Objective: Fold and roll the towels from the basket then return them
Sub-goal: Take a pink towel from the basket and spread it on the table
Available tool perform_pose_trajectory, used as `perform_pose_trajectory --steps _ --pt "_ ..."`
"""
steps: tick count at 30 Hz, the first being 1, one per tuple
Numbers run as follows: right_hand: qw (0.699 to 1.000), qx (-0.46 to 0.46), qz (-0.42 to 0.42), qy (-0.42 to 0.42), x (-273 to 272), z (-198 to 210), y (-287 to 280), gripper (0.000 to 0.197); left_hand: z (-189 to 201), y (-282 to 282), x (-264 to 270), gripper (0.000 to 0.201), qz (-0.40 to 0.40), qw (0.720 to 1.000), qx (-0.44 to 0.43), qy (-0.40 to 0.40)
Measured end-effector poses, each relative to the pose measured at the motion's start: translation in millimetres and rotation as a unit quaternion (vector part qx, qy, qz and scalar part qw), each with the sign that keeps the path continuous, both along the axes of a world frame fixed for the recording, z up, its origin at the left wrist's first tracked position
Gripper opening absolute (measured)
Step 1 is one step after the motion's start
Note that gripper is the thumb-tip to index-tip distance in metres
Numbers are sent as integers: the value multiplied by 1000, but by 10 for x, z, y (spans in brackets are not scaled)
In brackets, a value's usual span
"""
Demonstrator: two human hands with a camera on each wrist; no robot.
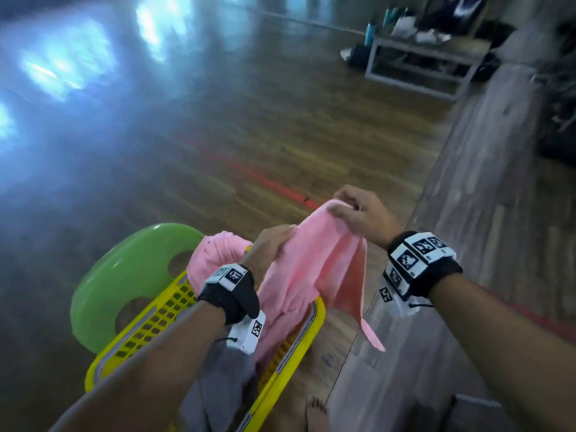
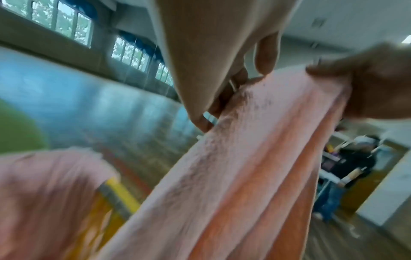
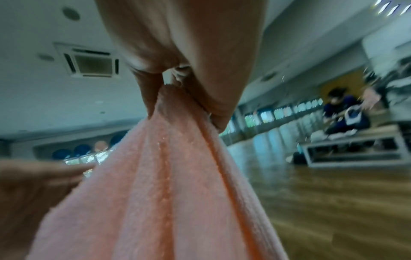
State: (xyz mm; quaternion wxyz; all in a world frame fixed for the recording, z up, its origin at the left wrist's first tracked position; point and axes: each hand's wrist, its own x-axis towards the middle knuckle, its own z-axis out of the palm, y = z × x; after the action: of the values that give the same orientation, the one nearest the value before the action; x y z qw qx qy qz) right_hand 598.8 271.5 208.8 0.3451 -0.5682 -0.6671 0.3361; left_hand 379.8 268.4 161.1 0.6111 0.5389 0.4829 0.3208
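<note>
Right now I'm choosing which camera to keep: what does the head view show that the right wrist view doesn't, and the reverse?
Only the head view shows the yellow basket, a second pink towel heaped in it, a grey cloth and the green stool. Only the right wrist view shows the ceiling vent and a seated person. Both show the right hand and left hand holding the pink towel.

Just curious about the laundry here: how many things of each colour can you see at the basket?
Pink: 2, the held towel and another towel
Grey: 1, a cloth
Yellow: 1, the basket
Green: 1, a stool
Total: 5
</note>
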Motion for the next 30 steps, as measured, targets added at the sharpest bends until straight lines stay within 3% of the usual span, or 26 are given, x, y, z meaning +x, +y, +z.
perform_pose_trajectory --steps 5,9,13,17,20,24,26,30 --pt "991 107 -71 -46 59 1132 -561 8 1298 -15 429 28 -160 971 178 13" --pt "970 167 -156 -80 247 2037 -929 17 2294 -61 776 21 -151 943 298 -4" --pt "949 204 -226 -84 527 2835 -1416 25 3145 -328 1249 29 -188 903 386 4" --pt "930 218 -257 -147 815 3490 -1947 29 3737 -742 1678 38 -211 878 430 -20" --pt "913 245 -277 -171 1059 3863 -2279 29 4175 -1085 1978 30 -207 865 455 -36" --pt "880 318 -325 -140 1394 4311 -2652 31 4854 -1556 2364 27 -194 839 503 -75" --pt "862 349 -346 -126 1550 4522 -2850 26 5149 -1771 2544 36 -198 829 516 -86" --pt "856 361 -353 -108 1797 4641 -3249 23 5328 -2051 2859 47 -236 826 507 -73"
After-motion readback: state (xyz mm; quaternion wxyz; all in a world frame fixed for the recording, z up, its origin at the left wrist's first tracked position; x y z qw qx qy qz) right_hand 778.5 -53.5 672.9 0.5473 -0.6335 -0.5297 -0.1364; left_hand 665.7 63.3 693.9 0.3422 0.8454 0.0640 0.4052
